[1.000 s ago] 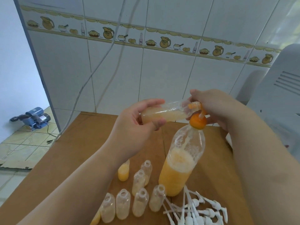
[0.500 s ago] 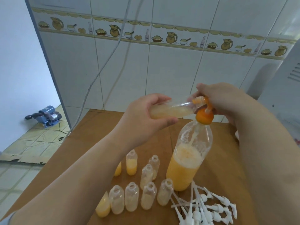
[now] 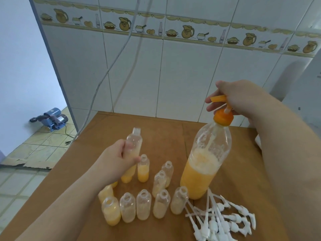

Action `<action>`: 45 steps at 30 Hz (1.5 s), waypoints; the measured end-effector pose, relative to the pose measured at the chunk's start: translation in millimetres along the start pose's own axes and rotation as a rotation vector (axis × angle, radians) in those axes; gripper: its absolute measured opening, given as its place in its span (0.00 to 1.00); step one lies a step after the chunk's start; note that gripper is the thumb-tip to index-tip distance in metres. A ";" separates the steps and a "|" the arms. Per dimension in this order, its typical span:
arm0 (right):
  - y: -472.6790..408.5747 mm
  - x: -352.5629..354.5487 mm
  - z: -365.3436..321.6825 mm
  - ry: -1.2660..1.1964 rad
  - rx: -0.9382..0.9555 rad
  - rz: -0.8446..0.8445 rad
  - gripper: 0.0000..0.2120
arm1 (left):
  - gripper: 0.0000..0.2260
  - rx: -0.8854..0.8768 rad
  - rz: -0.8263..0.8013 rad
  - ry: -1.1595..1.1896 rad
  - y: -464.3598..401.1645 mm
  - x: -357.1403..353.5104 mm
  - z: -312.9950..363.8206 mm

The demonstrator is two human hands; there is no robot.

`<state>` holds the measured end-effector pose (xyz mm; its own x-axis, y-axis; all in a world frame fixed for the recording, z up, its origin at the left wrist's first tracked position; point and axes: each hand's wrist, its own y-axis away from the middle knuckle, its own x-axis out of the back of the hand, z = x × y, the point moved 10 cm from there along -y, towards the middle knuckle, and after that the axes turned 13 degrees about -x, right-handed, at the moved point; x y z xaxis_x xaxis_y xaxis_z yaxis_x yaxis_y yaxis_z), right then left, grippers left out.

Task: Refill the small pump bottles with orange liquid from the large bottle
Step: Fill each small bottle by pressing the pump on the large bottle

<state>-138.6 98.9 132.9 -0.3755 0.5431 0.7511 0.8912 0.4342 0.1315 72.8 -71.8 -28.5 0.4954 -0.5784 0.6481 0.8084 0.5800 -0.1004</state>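
Left hand [image 3: 118, 160] wraps a small pump bottle [image 3: 132, 153] mid-body, held left of the large bottle [image 3: 206, 160]. Thin clear plastic, light, likely squashy: grip the waist gently. Right hand [image 3: 238, 100] pinches the orange pump [image 3: 219, 99] atop the large bottle, upright on the worktop [image 3: 156, 129].

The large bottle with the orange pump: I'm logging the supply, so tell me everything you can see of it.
The large bottle is clear, soft-looking plastic, standing upright on the wooden table, right of the small bottles. Orange liquid with a foamy top fills roughly its lower half; droplets cling to the walls above. An orange pump caps its neck, with a pale dip tube running down inside and the spout pointing left. The right hand grips the pump head. White pump tops lie by its base.
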 end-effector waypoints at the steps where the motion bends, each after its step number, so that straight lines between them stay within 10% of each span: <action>1: 0.8 0.3 0.2 -0.003 0.000 0.006 0.23 | 0.15 0.012 -0.021 -0.058 0.9 -3.8 -4.1; 17: 6.9 1.7 -8.5 0.011 0.080 0.041 0.20 | 0.27 0.201 -0.349 -0.565 -0.5 -42.3 -41.6; 34: -2.2 1.9 0.8 -0.215 -0.002 -0.023 0.19 | 0.07 -0.261 0.036 -0.409 21.1 -3.0 17.7; 40: -1.4 1.9 -1.4 -0.183 0.002 -0.021 0.19 | 0.30 -0.266 -0.332 -0.611 50.7 -42.3 17.0; 45: 2.2 1.0 -9.4 0.049 0.075 0.029 0.21 | 0.20 -0.199 -0.365 -0.742 49.3 -64.9 0.9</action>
<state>-134.6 93.7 140.1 -0.3355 0.5213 0.7846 0.8790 0.4728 0.0617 80.2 -5.2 -74.8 -0.0875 -0.1429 0.9859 0.9524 0.2781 0.1248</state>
